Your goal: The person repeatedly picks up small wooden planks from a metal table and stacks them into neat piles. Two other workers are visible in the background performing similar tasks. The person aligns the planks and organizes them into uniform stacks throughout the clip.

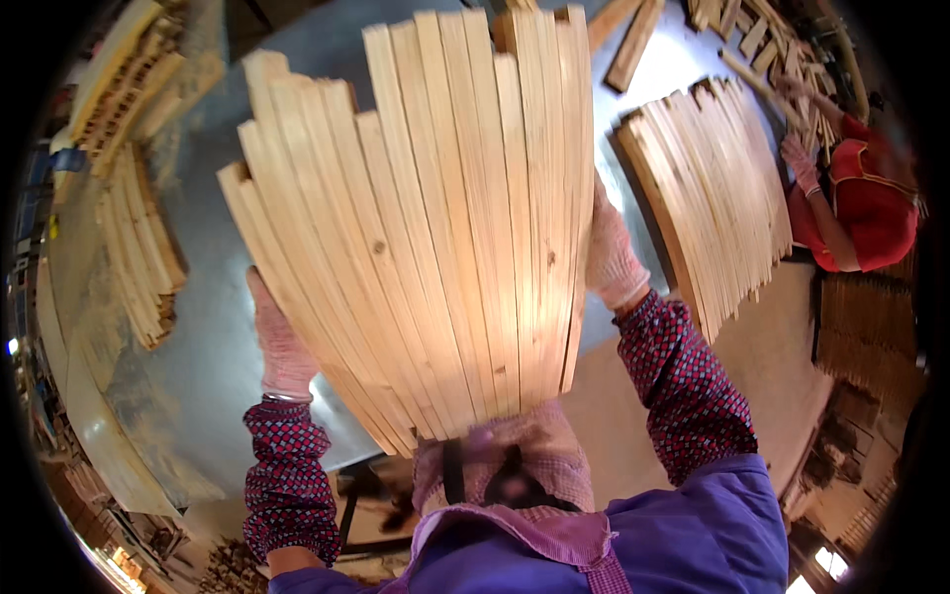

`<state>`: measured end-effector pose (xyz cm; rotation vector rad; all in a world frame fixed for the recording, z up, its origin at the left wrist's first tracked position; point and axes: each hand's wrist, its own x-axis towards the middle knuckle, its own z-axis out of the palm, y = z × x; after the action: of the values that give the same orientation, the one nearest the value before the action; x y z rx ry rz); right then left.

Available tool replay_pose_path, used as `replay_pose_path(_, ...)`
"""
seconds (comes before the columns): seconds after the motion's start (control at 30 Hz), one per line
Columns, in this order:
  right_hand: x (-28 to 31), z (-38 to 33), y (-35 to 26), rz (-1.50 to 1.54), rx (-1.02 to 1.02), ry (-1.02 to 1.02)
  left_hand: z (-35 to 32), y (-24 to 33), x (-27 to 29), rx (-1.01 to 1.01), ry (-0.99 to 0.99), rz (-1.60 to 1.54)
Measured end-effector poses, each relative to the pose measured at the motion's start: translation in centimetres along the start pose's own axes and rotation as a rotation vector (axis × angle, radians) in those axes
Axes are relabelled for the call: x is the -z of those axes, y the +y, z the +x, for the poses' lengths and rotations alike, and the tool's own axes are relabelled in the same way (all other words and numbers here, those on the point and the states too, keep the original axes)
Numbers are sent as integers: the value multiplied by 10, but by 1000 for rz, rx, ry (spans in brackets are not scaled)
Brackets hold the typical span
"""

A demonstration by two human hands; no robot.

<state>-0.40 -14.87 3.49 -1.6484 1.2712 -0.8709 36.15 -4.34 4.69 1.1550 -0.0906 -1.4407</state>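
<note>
A wide row of pale wooden strips point(426, 228), laid side by side with uneven far ends, fills the middle of the view. It is squeezed between my two hands over the metal table point(213, 287), and its near end reaches past the table's front edge. My left hand point(282, 342), in a pinkish knit glove, presses the row's left side; the fingertips are partly hidden behind the strips. On the right side my right hand point(614, 252), gloved alike, grips the outer strip, with its fingers mostly hidden.
Right of my hand lies another row of strips point(708, 198). A co-worker in red point(861, 208) with gloved hands handles loose wood pieces point(762, 45) at the far right. Shorter stacked strips point(143, 247) sit at the left. One loose strip point(633, 45) lies at the back.
</note>
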Motion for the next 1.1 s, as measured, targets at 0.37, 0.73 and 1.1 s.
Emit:
replay_pose_path(0.37, -79, 238, -141, 866, 613, -346, 63, 219, 44, -613, -190, -25)
replay_pose_path(0.73, -188, 172, -2, 313, 317, -222, 162, 16, 109, -614, 9, 642)
replay_pose_path(1.1, -190, 183, -9, -529, 658, -26, 148, 21, 101, -542, 517, 1493)
